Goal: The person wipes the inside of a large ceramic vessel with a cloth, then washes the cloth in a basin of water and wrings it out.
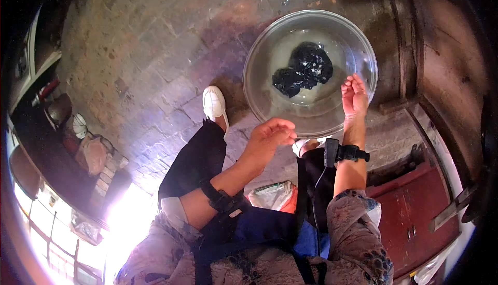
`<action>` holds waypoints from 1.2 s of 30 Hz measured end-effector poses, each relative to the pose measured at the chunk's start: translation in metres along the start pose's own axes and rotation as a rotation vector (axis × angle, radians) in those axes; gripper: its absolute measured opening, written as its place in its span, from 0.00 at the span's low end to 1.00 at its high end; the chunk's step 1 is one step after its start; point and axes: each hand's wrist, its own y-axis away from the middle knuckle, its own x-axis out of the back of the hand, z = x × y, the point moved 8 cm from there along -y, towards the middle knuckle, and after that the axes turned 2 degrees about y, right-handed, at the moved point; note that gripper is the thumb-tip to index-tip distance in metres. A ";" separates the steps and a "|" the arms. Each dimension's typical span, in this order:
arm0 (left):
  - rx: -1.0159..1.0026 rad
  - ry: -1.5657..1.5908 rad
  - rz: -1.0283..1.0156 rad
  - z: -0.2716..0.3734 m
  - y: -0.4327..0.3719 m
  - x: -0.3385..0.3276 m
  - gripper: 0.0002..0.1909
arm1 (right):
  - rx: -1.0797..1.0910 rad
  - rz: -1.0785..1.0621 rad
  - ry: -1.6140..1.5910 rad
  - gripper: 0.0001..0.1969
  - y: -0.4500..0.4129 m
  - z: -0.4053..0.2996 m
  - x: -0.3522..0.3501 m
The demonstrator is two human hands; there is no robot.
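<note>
A round clear basin stands in front of me with water in it. Dark wet cloth with small pale star shapes lies bunched in the water. My left hand is at the basin's near left rim, fingers curled, with nothing visible in it; whether it touches the rim I cannot tell. Over the basin's right side is my right hand, palm up, fingers loosely bent and holding nothing. Both forearms wear black straps, and the right one carries a small box with a cable.
Worn brick paving surrounds the basin. A wooden frame rises at the right, near a red cabinet. Between my legs is a white and red bag. Bags and other items lie along the left side.
</note>
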 end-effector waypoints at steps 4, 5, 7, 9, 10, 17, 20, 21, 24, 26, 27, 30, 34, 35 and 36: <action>-0.002 0.004 0.004 0.000 0.001 0.001 0.10 | 0.018 0.215 0.232 0.08 0.005 -0.003 0.030; -0.014 0.001 0.001 0.001 0.001 0.000 0.10 | 0.017 0.217 0.233 0.08 0.005 0.000 0.031; 0.001 0.004 0.006 0.001 0.000 0.001 0.10 | -0.014 0.291 0.367 0.07 0.006 0.013 0.033; 0.016 0.007 0.011 0.001 0.000 0.001 0.10 | -0.026 0.317 0.367 0.07 0.007 0.026 0.032; 0.014 0.004 0.016 0.002 0.000 0.001 0.10 | -0.042 0.361 0.405 0.07 0.008 0.031 0.036; 0.027 -0.011 0.013 -0.003 -0.001 -0.003 0.10 | 0.107 0.096 0.666 0.20 -0.003 0.072 0.012; 0.018 -0.014 0.017 -0.008 -0.003 0.001 0.10 | 0.156 -0.077 1.003 0.09 0.012 0.093 -0.039; 0.020 -0.014 0.015 -0.007 -0.004 0.000 0.10 | 0.095 -0.194 1.134 0.06 0.022 0.098 -0.063; 0.040 -0.009 0.014 -0.009 -0.005 -0.002 0.10 | 0.200 -0.417 1.236 0.12 0.056 0.099 -0.116; 0.040 0.000 0.013 -0.010 -0.005 -0.002 0.10 | 0.167 -0.513 1.305 0.14 0.065 0.095 -0.124; 0.040 -0.001 0.014 -0.010 -0.005 -0.002 0.10 | 0.133 -0.613 1.370 0.17 0.070 0.097 -0.129; 0.049 0.003 0.012 -0.011 -0.004 -0.003 0.10 | -0.001 -0.662 1.447 0.19 0.072 0.094 -0.121; 0.052 -0.001 0.015 -0.010 -0.002 -0.005 0.10 | -0.193 -0.677 1.610 0.17 0.061 0.098 -0.082; 0.054 0.001 0.016 -0.010 -0.002 -0.005 0.10 | -0.192 -0.678 1.610 0.17 0.056 0.099 -0.069; 0.052 0.001 0.016 -0.010 -0.002 -0.005 0.10 | -0.055 -0.592 1.746 0.17 0.045 0.092 -0.054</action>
